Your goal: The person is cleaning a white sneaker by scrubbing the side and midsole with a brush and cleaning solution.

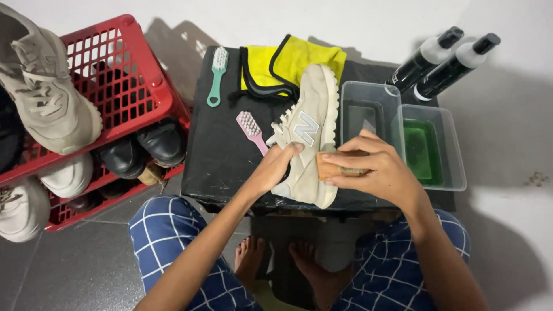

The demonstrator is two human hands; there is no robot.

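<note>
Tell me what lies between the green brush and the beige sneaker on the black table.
In the head view, a pink brush lies on the black table between the green brush and the beige sneaker; the yellow cloth sits further back.

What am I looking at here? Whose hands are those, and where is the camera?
There is one picture, from a camera worn on a person's head, looking down at their own hands and knees. The left hand steadies a beige sneaker lying on a black table. The right hand presses a small brown block, maybe a sponge or brush, against the shoe. Also on the table: a pink brush, a green brush, a yellow cloth and two clear tubs, one holding green liquid. A red crate of shoes stands to the left.
</note>
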